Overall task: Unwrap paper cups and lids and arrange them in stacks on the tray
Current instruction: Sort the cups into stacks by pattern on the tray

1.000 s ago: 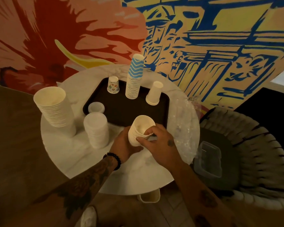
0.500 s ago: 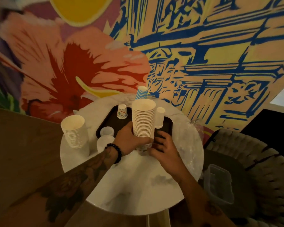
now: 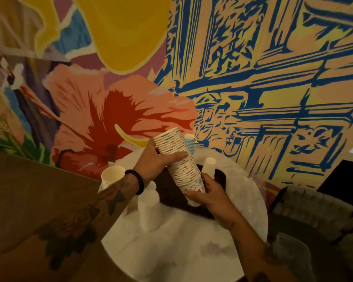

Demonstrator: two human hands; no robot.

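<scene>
Head view: the left hand [image 3: 155, 161] wraps around the upper part of a tilted stack of printed cups [image 3: 178, 159], and the right hand [image 3: 210, 194] grips its lower end. The print is too blurred to read. Both hands hold the stack above the dark tray [image 3: 171, 197] on the round table [image 3: 181, 251], close beside a lid stack [image 3: 149, 208] near the tray's left edge.

Both forearms bare and sleeveless, dark floral tattoos along each, black beaded bracelet [image 3: 136, 181] on left wrist, no gloves.
</scene>
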